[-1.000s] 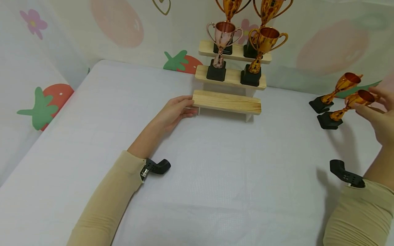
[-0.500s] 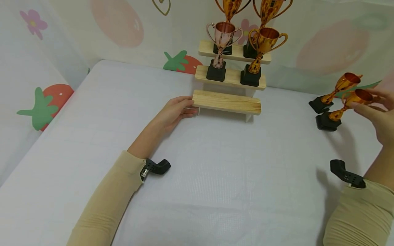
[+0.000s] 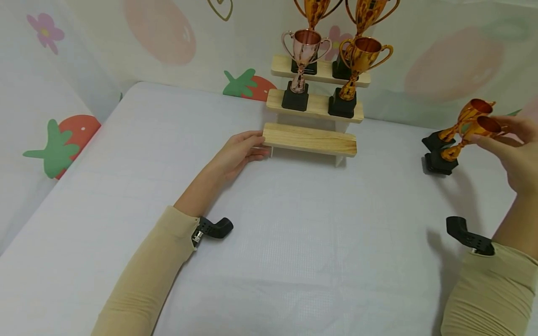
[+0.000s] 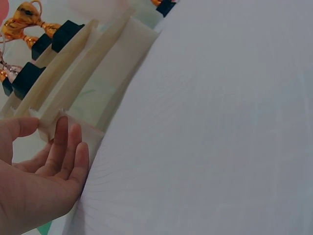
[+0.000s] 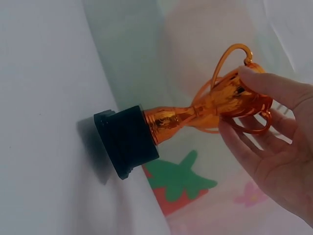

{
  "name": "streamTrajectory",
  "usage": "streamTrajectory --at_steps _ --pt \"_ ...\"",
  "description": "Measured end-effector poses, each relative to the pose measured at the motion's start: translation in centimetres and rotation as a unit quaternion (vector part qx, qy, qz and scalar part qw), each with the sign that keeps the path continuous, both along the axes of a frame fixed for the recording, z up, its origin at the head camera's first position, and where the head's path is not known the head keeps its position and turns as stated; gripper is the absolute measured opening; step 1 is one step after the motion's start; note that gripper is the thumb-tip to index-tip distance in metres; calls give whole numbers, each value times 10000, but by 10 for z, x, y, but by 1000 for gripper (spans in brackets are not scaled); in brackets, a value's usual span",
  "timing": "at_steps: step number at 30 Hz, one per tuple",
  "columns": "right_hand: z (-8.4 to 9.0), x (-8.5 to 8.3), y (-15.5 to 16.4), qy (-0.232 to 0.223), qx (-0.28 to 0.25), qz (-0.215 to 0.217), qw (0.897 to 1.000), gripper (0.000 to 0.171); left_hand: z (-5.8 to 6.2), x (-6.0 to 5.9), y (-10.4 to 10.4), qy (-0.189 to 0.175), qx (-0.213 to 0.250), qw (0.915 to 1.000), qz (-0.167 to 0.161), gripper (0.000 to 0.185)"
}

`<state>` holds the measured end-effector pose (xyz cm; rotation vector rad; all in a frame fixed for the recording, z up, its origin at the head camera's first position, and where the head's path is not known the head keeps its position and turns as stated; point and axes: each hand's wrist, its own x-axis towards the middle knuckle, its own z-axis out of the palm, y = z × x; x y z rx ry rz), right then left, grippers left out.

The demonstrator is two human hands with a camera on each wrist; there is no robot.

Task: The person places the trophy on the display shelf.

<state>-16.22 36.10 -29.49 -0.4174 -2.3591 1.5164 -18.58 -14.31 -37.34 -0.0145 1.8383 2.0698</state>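
Observation:
My right hand [image 3: 521, 149] pinches the cup of an orange-gold trophy [image 5: 166, 122] between thumb and fingers. Its black base hangs close over the white table in the right wrist view. Just behind it stands a second orange-gold trophy [image 3: 475, 108], partly overlapped. My left hand [image 3: 235, 156] grips the left end of the lowest step of a wooden three-step display stand [image 3: 308, 138], thumb at the board's end and fingers below it. On the middle step are a pink-gold trophy [image 3: 306, 44] and a gold trophy [image 3: 364, 53].
Two more gold trophies stand on the top step, their tops cut off by the head view's edge, such as the left one [image 3: 316, 11]. A patterned backdrop [image 3: 159, 32] rises behind the table [image 3: 269, 261]. A black wrist mount [image 3: 216, 227] sticks out from each sleeve.
My right hand has moved slightly left and away from me with the trophy, which now overlaps the one behind it more. The left hand and the stand have stayed put.

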Motion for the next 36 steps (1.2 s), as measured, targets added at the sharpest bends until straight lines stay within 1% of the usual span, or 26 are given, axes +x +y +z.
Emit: streamTrajectory --at_steps 5,12,17,26,33,36 --pt "1 -2 -4 -126 239 43 9996 41 0 -1 0 -39 1 10000 25 48" --pt "3 -6 -9 -241 366 138 9989 40 -1 -2 0 -55 -29 10000 24 48" --pt "4 -7 -14 -290 554 145 9979 40 0 -1 0 -63 -8 10000 42 48" --pt "10 -5 -22 -106 768 314 9965 39 0 -1 1 -72 -22 10000 58 49" --pt "16 -5 -32 -19 665 441 9968 42 0 -1 1 -53 -4 10000 61 48" --pt "18 -5 -36 182 593 572 9964 44 1 0 1 -63 6 10000 70 48"
